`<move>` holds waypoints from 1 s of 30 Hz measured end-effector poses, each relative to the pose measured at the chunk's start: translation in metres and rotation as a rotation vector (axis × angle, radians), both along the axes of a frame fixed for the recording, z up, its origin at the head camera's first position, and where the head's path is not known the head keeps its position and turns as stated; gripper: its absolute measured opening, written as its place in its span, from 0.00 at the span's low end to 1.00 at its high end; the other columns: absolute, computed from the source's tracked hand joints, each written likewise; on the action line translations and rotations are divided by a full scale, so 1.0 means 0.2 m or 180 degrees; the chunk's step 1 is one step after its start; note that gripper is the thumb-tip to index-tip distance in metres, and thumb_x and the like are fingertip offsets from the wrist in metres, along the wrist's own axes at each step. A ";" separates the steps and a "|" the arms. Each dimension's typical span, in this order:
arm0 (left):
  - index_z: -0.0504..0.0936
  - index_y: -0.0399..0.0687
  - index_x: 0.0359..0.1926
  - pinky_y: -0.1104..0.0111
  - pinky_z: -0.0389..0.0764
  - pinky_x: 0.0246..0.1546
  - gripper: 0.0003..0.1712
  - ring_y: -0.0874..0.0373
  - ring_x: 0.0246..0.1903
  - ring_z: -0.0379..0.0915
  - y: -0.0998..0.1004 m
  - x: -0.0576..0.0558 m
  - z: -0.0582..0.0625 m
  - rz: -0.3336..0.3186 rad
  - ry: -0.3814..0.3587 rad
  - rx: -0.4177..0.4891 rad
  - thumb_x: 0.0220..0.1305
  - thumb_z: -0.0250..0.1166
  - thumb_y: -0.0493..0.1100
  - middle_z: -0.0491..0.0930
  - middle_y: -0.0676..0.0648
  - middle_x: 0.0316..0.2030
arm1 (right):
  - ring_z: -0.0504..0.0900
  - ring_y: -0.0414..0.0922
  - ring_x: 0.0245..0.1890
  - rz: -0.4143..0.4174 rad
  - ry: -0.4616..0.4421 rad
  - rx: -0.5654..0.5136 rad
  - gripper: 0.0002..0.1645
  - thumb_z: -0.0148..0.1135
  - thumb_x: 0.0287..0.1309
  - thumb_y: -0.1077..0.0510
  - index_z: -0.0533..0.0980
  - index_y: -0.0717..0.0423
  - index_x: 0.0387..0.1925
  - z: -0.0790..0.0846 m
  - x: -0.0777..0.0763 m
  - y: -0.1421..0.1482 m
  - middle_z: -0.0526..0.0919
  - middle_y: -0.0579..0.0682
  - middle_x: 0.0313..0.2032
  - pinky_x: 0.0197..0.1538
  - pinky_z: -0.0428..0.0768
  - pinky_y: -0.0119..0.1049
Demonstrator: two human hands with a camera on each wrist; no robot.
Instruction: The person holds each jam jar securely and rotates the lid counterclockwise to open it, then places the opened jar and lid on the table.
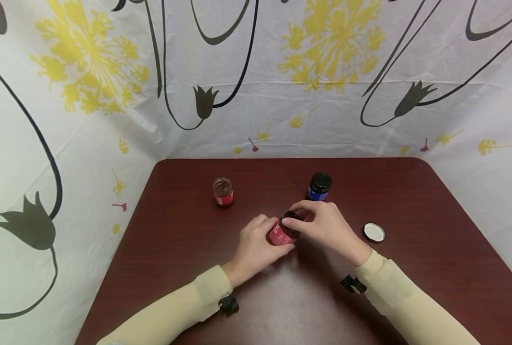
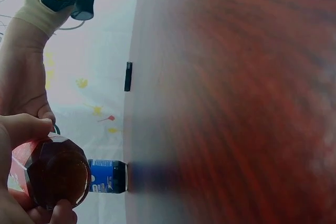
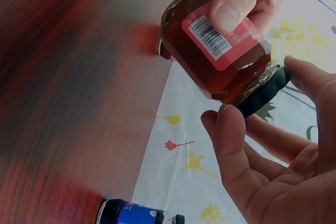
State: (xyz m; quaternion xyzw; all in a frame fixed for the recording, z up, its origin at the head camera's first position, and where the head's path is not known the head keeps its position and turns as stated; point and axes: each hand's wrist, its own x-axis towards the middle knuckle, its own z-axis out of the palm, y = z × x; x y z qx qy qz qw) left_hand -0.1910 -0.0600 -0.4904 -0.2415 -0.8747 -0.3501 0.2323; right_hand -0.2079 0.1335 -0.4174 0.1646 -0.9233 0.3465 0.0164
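My left hand (image 1: pixel 256 242) grips a glass jar (image 1: pixel 279 235) with a red label, tilted above the table. In the right wrist view the left thumb (image 3: pixel 229 17) presses on the label beside its barcode, and the jar holds something amber-brown. My right hand (image 1: pixel 326 227) pinches the dark lid (image 3: pixel 265 92) at the jar's mouth, thumb and fingers at the lid's edge. A strip of the glass neck shows beside the lid. From the left wrist view the jar's base (image 2: pixel 63 174) faces the camera, with left fingers around it.
Behind the right hand stands a blue-labelled jar (image 1: pixel 319 187) with a black lid. A lidless red-labelled jar (image 1: pixel 223 192) is at the back left of the dark red table (image 1: pixel 187 230). On the right lies a loose lid (image 1: pixel 374 232), white inside up. A patterned cloth (image 1: pixel 273 110) hangs behind.
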 end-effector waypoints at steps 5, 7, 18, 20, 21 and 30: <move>0.79 0.54 0.42 0.78 0.69 0.25 0.31 0.71 0.32 0.62 0.00 0.00 0.00 -0.0008 -0.0026 -0.0020 0.39 0.68 0.66 0.70 0.60 0.32 | 0.77 0.34 0.22 -0.0052 -0.0012 -0.0007 0.21 0.61 0.42 0.30 0.78 0.34 0.36 0.00 0.00 -0.01 0.79 0.32 0.28 0.27 0.74 0.34; 0.79 0.54 0.42 0.78 0.69 0.25 0.31 0.71 0.32 0.62 0.00 0.00 0.00 -0.0018 -0.0037 -0.0023 0.39 0.68 0.66 0.70 0.60 0.32 | 0.77 0.33 0.23 -0.0034 -0.0016 -0.0017 0.20 0.61 0.43 0.30 0.78 0.34 0.35 0.00 -0.01 -0.01 0.79 0.32 0.28 0.28 0.74 0.34; 0.79 0.55 0.42 0.78 0.69 0.24 0.31 0.72 0.31 0.61 -0.01 0.00 0.00 -0.0034 -0.0079 0.0002 0.38 0.69 0.66 0.68 0.62 0.31 | 0.78 0.34 0.24 0.0098 -0.0017 -0.0072 0.18 0.61 0.45 0.32 0.77 0.33 0.36 0.00 -0.01 0.00 0.80 0.33 0.29 0.27 0.75 0.34; 0.79 0.56 0.42 0.78 0.69 0.24 0.31 0.72 0.31 0.61 -0.01 0.00 0.00 -0.0036 -0.0084 -0.0010 0.38 0.68 0.66 0.68 0.62 0.31 | 0.78 0.35 0.24 0.0113 -0.0024 -0.0087 0.18 0.61 0.45 0.32 0.77 0.33 0.37 0.00 -0.01 0.01 0.80 0.33 0.29 0.27 0.75 0.34; 0.78 0.56 0.42 0.78 0.69 0.24 0.31 0.72 0.31 0.61 -0.01 0.00 0.00 -0.0036 -0.0087 -0.0018 0.38 0.68 0.66 0.68 0.62 0.31 | 0.78 0.35 0.24 0.0117 -0.0025 -0.0093 0.18 0.61 0.45 0.32 0.77 0.33 0.37 0.00 -0.01 0.01 0.80 0.34 0.30 0.27 0.75 0.34; 0.78 0.57 0.42 0.78 0.69 0.24 0.30 0.72 0.30 0.61 -0.02 0.01 0.01 -0.0060 -0.0146 -0.0033 0.38 0.69 0.66 0.68 0.62 0.30 | 0.78 0.35 0.25 0.0221 -0.0064 -0.0140 0.18 0.61 0.46 0.33 0.77 0.31 0.39 -0.02 -0.01 0.02 0.80 0.34 0.30 0.28 0.75 0.35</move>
